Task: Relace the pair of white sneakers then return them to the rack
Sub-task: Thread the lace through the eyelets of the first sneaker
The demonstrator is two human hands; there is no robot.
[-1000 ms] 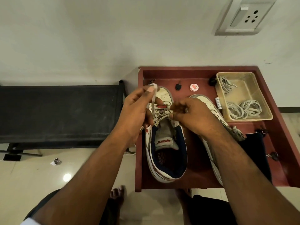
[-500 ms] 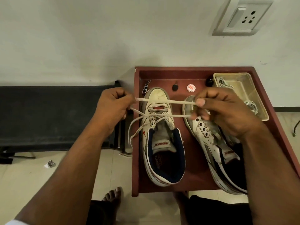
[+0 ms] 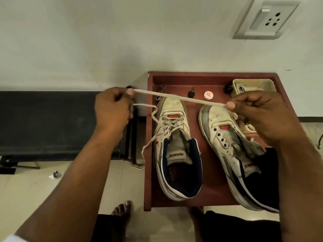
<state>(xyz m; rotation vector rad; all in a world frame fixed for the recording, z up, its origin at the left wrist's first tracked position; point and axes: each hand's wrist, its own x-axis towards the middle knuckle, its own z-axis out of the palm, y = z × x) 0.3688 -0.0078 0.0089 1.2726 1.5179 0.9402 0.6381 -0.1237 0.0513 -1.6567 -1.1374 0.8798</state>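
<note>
Head view
Left hand: my left hand [image 3: 113,109] was pinched shut on one end of the lace [image 3: 180,98], out past the left edge of the table [image 3: 148,137], over the bench [image 3: 49,123].
Right hand: my right hand [image 3: 262,116] gripped the other end of the lace between thumb and forefinger, above the toe of the right shoe [image 3: 232,154].
Lace: it ran taut between my hands, sloping slightly down to the right, over the toe of the left shoe [image 3: 176,147]; a slack part looped from my left hand down to that shoe's eyelets and hung over the table's left edge.
Left shoe: it stood upright on the table, toe to the wall, laced only through the front eyelets, tongue up.
Right shoe: it lay just beside the left one, tilted outward, eyelets bare; my right forearm covered its heel side.
Table: red, against the wall; a key [image 3: 190,94], a round cap [image 3: 208,94] and a clip [image 3: 160,95] lay at its far side.
Tray: a beige tray [image 3: 253,83] sat in the far right corner, half hidden by my right hand, with cords inside.
Floor: my left foot [image 3: 123,209] showed bare below the table.
Wall: a socket [image 3: 265,20] sat at upper right.
</note>
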